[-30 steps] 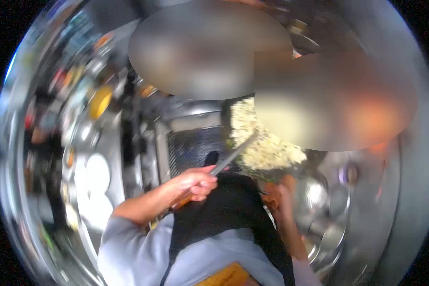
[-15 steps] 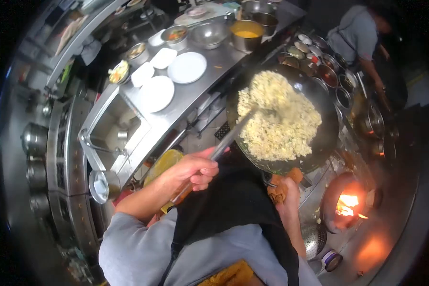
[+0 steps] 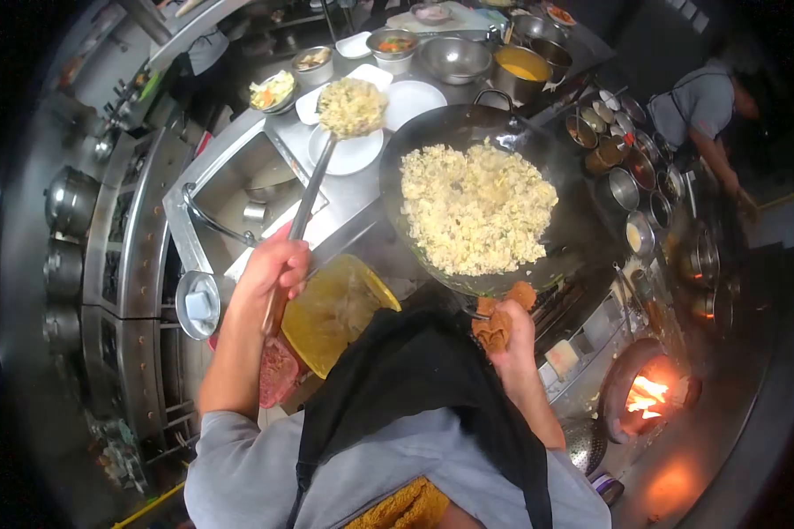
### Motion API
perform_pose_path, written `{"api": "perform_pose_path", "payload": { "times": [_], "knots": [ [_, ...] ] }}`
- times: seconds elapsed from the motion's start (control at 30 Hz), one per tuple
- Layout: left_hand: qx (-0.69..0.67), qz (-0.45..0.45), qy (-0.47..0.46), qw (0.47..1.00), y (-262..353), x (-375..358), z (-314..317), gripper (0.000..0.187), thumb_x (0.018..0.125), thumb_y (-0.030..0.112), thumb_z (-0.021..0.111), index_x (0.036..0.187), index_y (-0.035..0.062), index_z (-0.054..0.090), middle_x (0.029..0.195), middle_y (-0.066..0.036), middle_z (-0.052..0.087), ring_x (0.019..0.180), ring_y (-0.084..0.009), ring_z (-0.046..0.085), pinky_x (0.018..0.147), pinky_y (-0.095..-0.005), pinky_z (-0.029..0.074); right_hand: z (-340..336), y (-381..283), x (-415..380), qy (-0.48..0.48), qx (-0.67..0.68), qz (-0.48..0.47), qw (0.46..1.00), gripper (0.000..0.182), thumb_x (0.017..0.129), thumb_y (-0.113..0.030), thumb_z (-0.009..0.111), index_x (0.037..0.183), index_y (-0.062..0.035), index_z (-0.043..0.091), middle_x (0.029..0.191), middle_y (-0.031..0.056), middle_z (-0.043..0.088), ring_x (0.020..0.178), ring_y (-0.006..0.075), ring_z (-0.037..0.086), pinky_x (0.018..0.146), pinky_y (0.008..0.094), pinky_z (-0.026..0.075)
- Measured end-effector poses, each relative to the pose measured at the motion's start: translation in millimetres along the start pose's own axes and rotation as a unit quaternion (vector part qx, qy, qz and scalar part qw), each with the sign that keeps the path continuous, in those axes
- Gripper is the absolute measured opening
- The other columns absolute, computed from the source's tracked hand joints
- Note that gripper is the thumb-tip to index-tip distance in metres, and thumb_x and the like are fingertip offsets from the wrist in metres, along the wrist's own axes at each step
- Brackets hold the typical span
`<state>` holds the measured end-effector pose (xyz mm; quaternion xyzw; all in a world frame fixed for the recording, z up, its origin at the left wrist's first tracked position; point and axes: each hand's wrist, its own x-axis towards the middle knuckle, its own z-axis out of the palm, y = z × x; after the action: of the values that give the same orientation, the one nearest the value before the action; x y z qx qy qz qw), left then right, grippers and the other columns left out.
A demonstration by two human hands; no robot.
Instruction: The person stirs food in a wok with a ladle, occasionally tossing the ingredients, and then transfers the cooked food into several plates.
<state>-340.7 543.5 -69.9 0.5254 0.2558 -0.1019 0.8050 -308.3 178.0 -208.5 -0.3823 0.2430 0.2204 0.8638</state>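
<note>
Ladle (image 3: 311, 189) swung from wok (image 3: 578, 198) to over plates (image 3: 362, 159), heaped with rice (image 3: 353, 108); more rice in wok. Left hand (image 3: 276, 266) grip: closed round handle. Right hand (image 3: 518, 337): clamping cloth (image 3: 492, 331) at wok rim. Ladle tilt could spill; cloth slip could tip wok.

My wok (image 3: 566, 225) looked like dark metal, faintly glossy inside. My ladle's shaft (image 3: 312, 189) was smooth metal, its grip (image 3: 274, 310) wood-like. The rag (image 3: 492, 330) looked like rough, matt cloth; my apron (image 3: 397, 388) was matt cloth too. The plates (image 3: 351, 159) were smooth and glossy, the tabletop (image 3: 362, 189) and mixing bowl (image 3: 454, 58) shiny metal, the tub (image 3: 328, 322) smooth plastic.
</note>
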Motion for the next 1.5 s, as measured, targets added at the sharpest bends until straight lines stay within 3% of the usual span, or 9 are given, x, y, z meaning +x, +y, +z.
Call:
{"api": "perform_pose_path", "payload": {
  "times": [0.17,0.23,0.37,0.57,0.63,0.77,0.87,1.37,1.5],
  "knots": [
    [0.42,0.109,0.162,0.886,-48,99,-75,0.067,0.083,0.006,0.057,0.146,0.006,0.035,0.065,-0.009,0.059,0.049,-0.0222,0.057,0.047,-0.0364,0.049,14,0,-8,0.026,-0.008,-0.02,0.999,0.024,0.08,-0.014,0.059,0.1,-0.0009,0.055,0.087,0.0128,0.062,0.075,0.0272,0.066,0.064,0.0414,0.057],
    [0.736,0.156,0.255,0.608,-74,137,-116,0.072,0.082,0.005,0.057,0.149,0.0059,0.032,0.078,-0.022,0.067,0.067,-0.037,0.067,0.064,-0.0486,0.053,12,5,-8,0.025,-0.02,-0.026,0.999,0.026,0.08,-0.016,0.058,0.102,-0.0014,0.056,0.088,0.0128,0.064,0.077,0.0266,0.067,0.066,0.0392,0.057],
    [0.735,0.122,0.282,0.604,-56,112,-110,0.07,0.084,0.007,0.056,0.15,0.0072,0.033,0.083,-0.027,0.068,0.08,-0.0448,0.066,0.075,-0.056,0.051,25,11,-16,0.017,-0.023,-0.059,0.998,0.025,0.081,-0.013,0.057,0.103,0.0,0.055,0.09,0.0144,0.063,0.075,0.0277,0.066,0.064,0.0426,0.057],
    [0.605,0.522,0.122,0.589,-44,64,-86,0.07,0.09,0.009,0.057,0.153,0.0118,0.028,0.111,-0.024,0.066,0.069,-0.0339,0.068,0.065,-0.0458,0.055,33,28,-21,0.02,-0.026,-0.11,0.993,0.027,0.083,-0.005,0.052,0.11,-0.002,0.05,0.091,0.015,0.061,0.073,0.0284,0.065,0.056,0.043,0.057],
    [0.484,0.154,0.026,0.861,-33,35,-29,0.067,0.093,0.009,0.056,0.154,0.0143,0.028,0.12,-0.016,0.063,0.057,-0.0212,0.061,0.053,-0.0352,0.053,25,43,-9,0.019,-0.072,-0.185,0.98,0.025,0.08,-0.005,0.054,0.105,-0.0008,0.05,0.089,0.0129,0.058,0.072,0.0262,0.064,0.059,0.0429,0.057],
    [0.304,-0.102,-0.155,0.934,-77,49,34,0.067,0.096,0.01,0.055,0.155,0.0204,0.025,0.074,-0.002,0.055,0.046,-0.0083,0.047,0.041,-0.0264,0.044,-29,87,59,0.108,-0.253,-0.388,0.88,0.027,0.082,0.002,0.048,0.108,-0.0018,0.05,0.091,0.0124,0.06,0.072,0.0247,0.064,0.059,0.038,0.056],
    [-0.067,-0.282,-0.338,0.895,-99,60,47,0.059,0.097,0.01,0.051,0.151,0.0227,0.031,0.062,0.005,0.041,0.044,-0.0038,0.04,0.038,-0.0232,0.037,-19,35,39,0.091,-0.189,-0.235,0.949,0.029,0.082,0.003,0.046,0.111,-0.0018,0.05,0.088,0.0135,0.06,0.071,0.0271,0.065,0.057,0.0406,0.057],
    [-0.11,-0.247,-0.17,0.948,-70,58,65,0.051,0.097,0.014,0.05,0.147,0.0208,0.038,0.061,0.009,0.037,0.037,-0.0015,0.033,0.032,-0.0208,0.029,-37,6,56,0.009,0.004,0.041,0.999,0.023,0.082,-0.005,0.055,0.104,0.0006,0.052,0.092,0.0152,0.06,0.078,0.0305,0.065,0.063,0.0461,0.056],
    [-0.103,-0.153,-0.124,0.975,-30,62,76,0.013,0.098,0.017,0.051,0.111,0.0153,0.053,0.055,0.009,0.035,0.035,-0.0025,0.031,0.031,-0.0212,0.026,-10,-20,69,0.009,0.012,0.031,0.999,0.025,0.082,-0.007,0.057,0.105,-0.0011,0.051,0.092,0.0157,0.06,0.078,0.0317,0.065,0.064,0.0474,0.056]
  ]
}}
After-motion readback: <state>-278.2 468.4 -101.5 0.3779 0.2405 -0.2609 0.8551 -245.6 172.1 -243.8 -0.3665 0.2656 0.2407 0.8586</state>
